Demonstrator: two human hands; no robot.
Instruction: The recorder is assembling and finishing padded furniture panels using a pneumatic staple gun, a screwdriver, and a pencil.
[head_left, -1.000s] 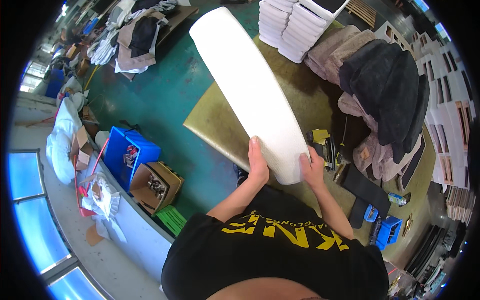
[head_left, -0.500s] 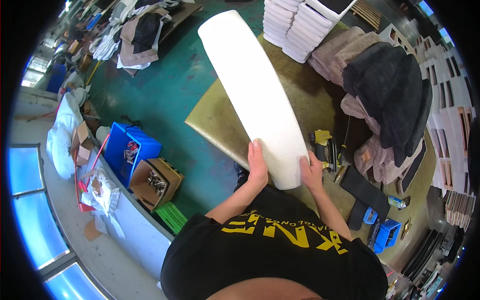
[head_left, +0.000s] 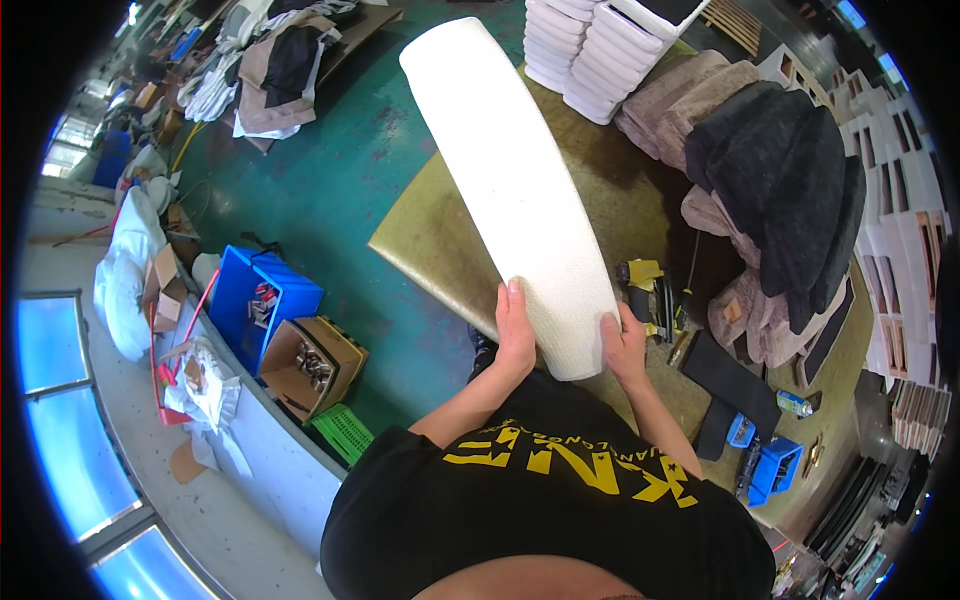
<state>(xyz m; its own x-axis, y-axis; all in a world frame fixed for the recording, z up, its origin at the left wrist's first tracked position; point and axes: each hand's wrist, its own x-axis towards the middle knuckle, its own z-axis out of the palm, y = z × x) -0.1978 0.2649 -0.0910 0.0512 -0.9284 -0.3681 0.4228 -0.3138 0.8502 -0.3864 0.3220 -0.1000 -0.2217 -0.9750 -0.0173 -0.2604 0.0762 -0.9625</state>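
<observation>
Head view: left hand point(head_left: 516, 335), right hand point(head_left: 624, 347) half-curled, clasping white panel point(head_left: 510, 190) by opposite edges. Cardboard box point(head_left: 344, 364) holds metal pieces point(head_left: 316, 369); blue bin point(head_left: 232, 300) holds red-and-grey items point(head_left: 263, 304).

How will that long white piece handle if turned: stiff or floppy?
The white piece is probably stiff: its far end shows no clear sag, though left hand and right hand hold only the near end. Being long, it may tip forward.
</observation>
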